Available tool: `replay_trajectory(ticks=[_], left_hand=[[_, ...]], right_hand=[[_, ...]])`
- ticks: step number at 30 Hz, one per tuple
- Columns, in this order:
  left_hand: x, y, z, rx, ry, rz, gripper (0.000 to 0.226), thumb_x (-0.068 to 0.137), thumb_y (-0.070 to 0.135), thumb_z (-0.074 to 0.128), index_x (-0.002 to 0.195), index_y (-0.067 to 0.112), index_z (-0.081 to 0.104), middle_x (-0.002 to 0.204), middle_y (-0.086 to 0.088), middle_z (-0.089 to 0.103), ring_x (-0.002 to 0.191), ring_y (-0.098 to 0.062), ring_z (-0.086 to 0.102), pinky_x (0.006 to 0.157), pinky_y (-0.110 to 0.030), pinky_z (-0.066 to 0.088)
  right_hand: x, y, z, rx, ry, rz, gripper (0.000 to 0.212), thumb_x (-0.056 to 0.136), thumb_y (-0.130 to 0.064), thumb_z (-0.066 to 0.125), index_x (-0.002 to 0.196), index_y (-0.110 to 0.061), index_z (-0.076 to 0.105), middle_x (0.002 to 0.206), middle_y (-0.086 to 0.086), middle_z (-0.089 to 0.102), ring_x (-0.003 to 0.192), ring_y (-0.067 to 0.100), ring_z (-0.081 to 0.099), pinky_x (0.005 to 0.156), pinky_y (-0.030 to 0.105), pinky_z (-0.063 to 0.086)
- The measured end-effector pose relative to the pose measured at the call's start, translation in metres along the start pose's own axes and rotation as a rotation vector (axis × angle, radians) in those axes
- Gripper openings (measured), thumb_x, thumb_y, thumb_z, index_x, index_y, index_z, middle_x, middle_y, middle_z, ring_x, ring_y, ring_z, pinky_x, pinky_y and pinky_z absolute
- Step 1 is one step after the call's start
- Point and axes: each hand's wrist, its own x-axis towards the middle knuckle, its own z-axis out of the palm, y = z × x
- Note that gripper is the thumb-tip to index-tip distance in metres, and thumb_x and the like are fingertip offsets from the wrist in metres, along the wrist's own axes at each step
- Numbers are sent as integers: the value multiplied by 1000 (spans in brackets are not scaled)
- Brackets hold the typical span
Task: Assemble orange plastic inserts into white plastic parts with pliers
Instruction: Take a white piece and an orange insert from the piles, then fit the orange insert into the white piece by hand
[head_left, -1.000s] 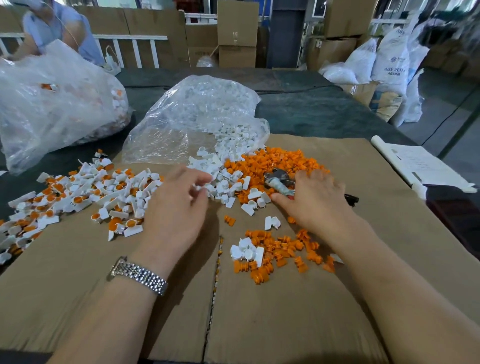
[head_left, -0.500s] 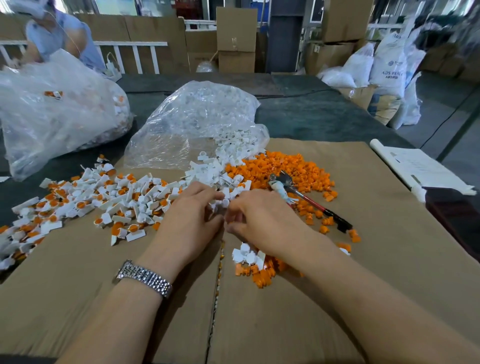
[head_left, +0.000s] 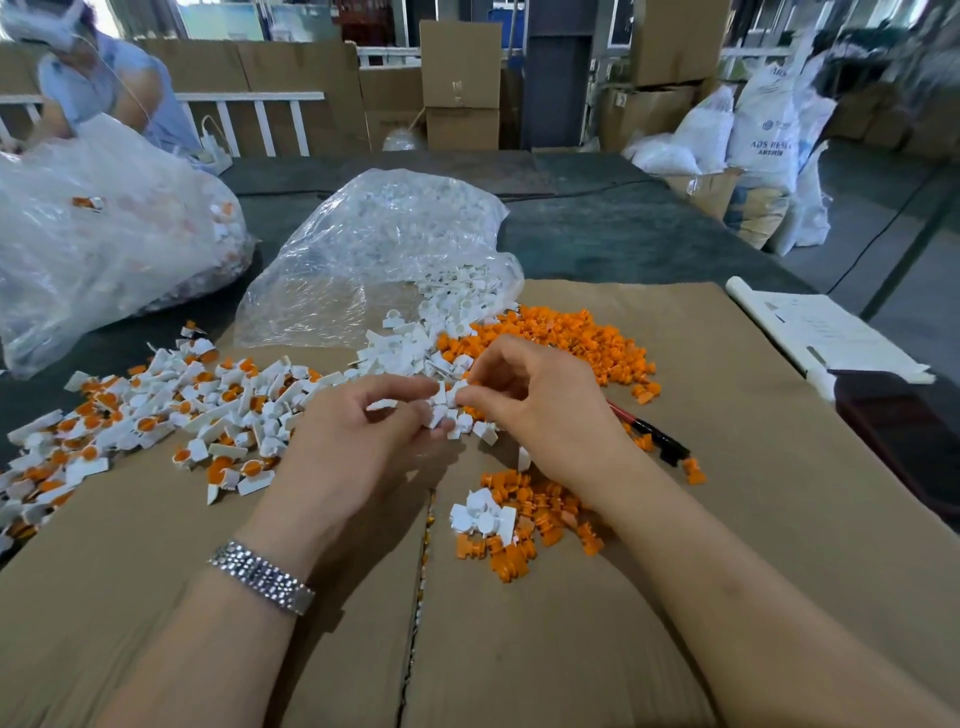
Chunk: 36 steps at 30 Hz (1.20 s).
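My left hand (head_left: 358, 441) cups several white plastic parts (head_left: 444, 415) in its curled fingers above the cardboard. My right hand (head_left: 540, 415) pinches one of those white parts (head_left: 460, 391) with thumb and forefinger, touching the left hand's load. Loose white parts (head_left: 415, 348) and a heap of orange inserts (head_left: 571, 338) lie just beyond the hands. The pliers (head_left: 654, 436) rest on the cardboard behind my right wrist, mostly hidden. A small cluster of white parts and orange inserts (head_left: 519, 525) lies near my right forearm.
Assembled white-and-orange pieces (head_left: 156, 415) spread across the left. Two clear plastic bags stand behind, one (head_left: 374, 260) centre and one (head_left: 104, 234) left. Papers (head_left: 826, 332) lie at the right edge. A person (head_left: 98, 88) works at the far left. Brown cardboard (head_left: 519, 649) covers the table.
My right hand left the pliers and moved left to meet my left hand. Both hands lifted off the cardboard with a handful of white parts.
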Motion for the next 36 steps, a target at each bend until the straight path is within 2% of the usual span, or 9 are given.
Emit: replay_trajectory(ticks=[3,5,10,16,19,23,30,33,36], left_hand=[[2,3,-2,-447,-73,-147,16,90,1,69,102,6,79,98,-19,78,96,-27,77,73,-23,61],[7,0,-4,-496,-54,-135,19,80,8,74,97,8,81,98,-16,78,92,-24,77,72,-23,60],[13,-3,-9,-657,-60,-172,26,74,14,78,99,11,83,76,-2,71,68,-7,65,60,-16,54],[11,4,-7,-942,-119,-278,27,78,-6,69,104,-7,76,108,-25,75,89,-24,78,66,-20,61],[9,3,-4,-907,-125,-269,22,77,-6,70,97,-6,78,108,-27,74,93,-28,78,66,-22,61],[6,4,-2,-804,-165,-195,24,76,-4,71,97,2,81,105,-21,77,93,-25,78,66,-20,60],[-2,8,-2,-564,-81,21,32,64,14,84,96,12,82,103,-16,78,103,-32,75,86,-31,61],[-8,12,-2,-277,-4,123,25,71,23,85,95,22,82,95,-3,80,92,-16,77,76,-17,58],[-10,12,4,-127,19,227,17,79,14,81,96,18,82,91,4,80,86,-9,76,74,-11,54]], right_hand=[[0,0,-1,172,-35,10,5,90,-22,77,91,-19,74,79,-3,73,71,9,69,73,27,60],[1,-1,-3,275,-41,15,5,91,-18,75,96,-16,76,82,-1,75,76,13,72,77,30,61],[0,-5,-6,310,31,-44,6,88,-19,77,94,-17,79,81,-9,74,70,1,65,69,14,51],[-3,-9,-4,346,66,-81,10,90,-13,75,100,-11,76,90,-2,75,84,12,72,80,24,58],[-4,-11,-2,245,90,-137,9,92,-14,74,100,-14,75,94,-7,73,91,9,70,83,23,57],[-6,-14,0,151,96,-227,7,93,-13,72,99,-12,74,95,-3,71,91,13,68,82,34,56],[-8,-16,-1,-51,126,-322,4,95,-14,70,98,-13,72,92,-3,66,86,13,63,77,35,54],[-8,-15,-1,-88,96,-308,3,95,-15,69,98,-14,71,94,-3,66,88,13,62,78,35,53],[-8,-15,-4,-117,48,-275,4,95,-18,69,98,-17,72,96,-3,66,88,14,63,80,36,54]])
